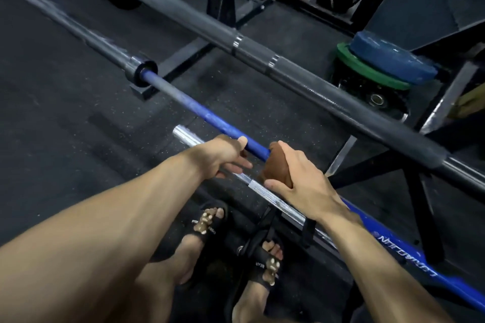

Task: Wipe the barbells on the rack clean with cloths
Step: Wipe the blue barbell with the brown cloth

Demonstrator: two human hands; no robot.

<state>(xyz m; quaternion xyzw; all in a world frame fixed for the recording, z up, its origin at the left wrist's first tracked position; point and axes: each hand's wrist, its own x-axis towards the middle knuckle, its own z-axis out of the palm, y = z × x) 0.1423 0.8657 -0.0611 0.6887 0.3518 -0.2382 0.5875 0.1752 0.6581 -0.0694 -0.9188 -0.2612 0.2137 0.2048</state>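
Hands first: our left hand (228, 155) curls its fingers (242, 142) around the blue barbell (210, 117), holding it. Just beside it, our right hand (296, 178) grips a brown cloth (277, 162) bunched around the same blue bar, fingers closed tight on the cloth. That bar lies low on the rack. A silver barbell (189, 135) lies just below our hands, and a thick grey barbell (262, 55) sits higher, farther away. Our feet in black sandals (207, 228) stand on the dark floor (65, 126).
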